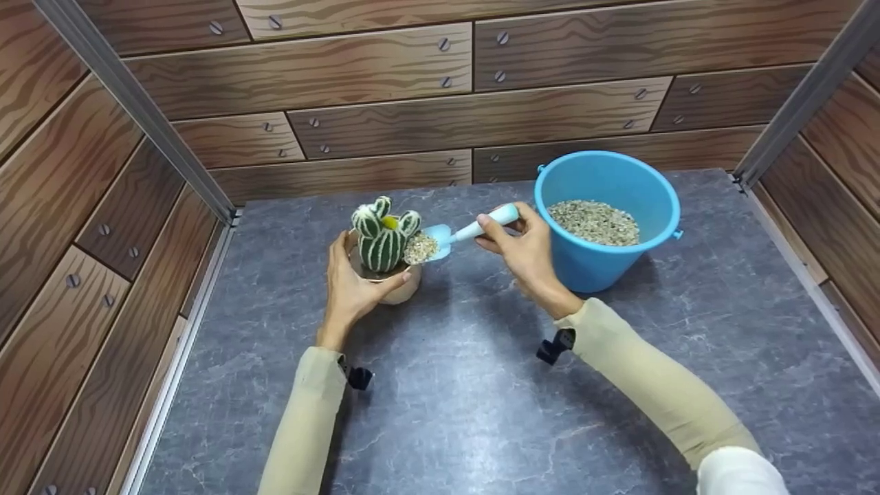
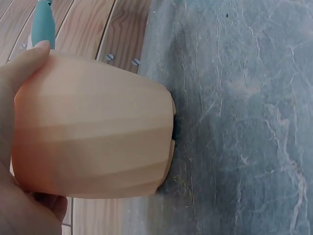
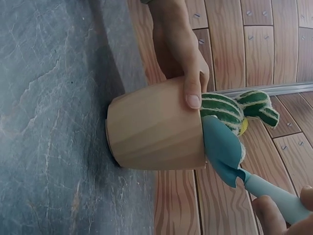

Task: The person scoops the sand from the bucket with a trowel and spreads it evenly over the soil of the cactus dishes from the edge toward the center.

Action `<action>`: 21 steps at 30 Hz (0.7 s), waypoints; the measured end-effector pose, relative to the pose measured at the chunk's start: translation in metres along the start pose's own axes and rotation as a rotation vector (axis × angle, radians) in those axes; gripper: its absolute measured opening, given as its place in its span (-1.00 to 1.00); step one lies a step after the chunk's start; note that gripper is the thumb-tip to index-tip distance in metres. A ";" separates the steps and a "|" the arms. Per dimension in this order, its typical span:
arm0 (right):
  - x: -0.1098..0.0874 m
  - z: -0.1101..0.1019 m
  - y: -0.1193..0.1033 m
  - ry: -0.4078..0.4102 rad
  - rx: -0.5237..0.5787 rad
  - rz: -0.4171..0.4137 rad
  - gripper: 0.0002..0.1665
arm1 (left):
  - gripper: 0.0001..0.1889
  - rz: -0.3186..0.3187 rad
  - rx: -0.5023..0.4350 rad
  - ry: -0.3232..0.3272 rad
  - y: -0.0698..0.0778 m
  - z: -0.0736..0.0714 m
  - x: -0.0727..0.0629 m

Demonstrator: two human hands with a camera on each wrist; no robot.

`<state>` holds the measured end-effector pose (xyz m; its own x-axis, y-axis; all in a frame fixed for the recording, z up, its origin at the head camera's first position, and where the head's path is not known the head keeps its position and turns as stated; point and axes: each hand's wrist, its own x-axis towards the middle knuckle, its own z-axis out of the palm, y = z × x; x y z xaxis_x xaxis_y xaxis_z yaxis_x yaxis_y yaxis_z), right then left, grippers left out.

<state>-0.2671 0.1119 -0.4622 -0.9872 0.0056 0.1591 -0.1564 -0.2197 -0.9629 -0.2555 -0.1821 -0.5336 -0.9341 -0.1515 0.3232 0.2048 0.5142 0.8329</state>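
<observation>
While the left hand [image 1: 349,294] grips the flowerpot [image 1: 404,290]: the pale, faceted pot stands upright on the table [image 1: 440,385], left of centre and toward the far side.
Left fingers: curled round the pot near its rim, the thumb on the near side and the others on the left.
Cactus [image 1: 381,251]: a green, white-striped one, upright in the pot, with small branches on top and a yellow flower [image 1: 390,222] among them.
Right hand: its fingers and thumb [image 1: 526,251] pinch the handle of the trowel, holding nothing else.
Trowel [image 1: 474,228]: light blue, its handle up to the right, its blade slanting down to the left over the right side of the pot's rim, just beside the cactus.
Blade load: a heap of pale grit [image 1: 421,248] at the tip; whether any touches the cactus, I cannot tell.
Bucket [image 1: 591,268]: blue, upright on the table at the far right, near the right hand, partly filled with gravel [image 1: 595,222].
Walls: wood-patterned panels [image 1: 385,69] behind and at both sides.
</observation>
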 end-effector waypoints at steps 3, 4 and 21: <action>0.001 0.000 -0.002 -0.001 -0.009 -0.002 -0.65 | 0.40 -0.009 -0.012 0.005 0.001 0.001 0.000; 0.002 0.000 -0.002 0.000 -0.011 -0.002 -0.65 | 0.41 -0.010 -0.013 0.006 0.001 0.001 0.000; 0.009 0.000 -0.005 -0.014 -0.026 -0.032 -0.73 | 0.40 -0.011 0.002 0.029 -0.001 0.000 -0.001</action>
<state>-0.2748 0.1134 -0.4560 -0.9813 -0.0017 0.1924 -0.1884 -0.1938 -0.9628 -0.2549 -0.1825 -0.5350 -0.9275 -0.1813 0.3270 0.1939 0.5144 0.8353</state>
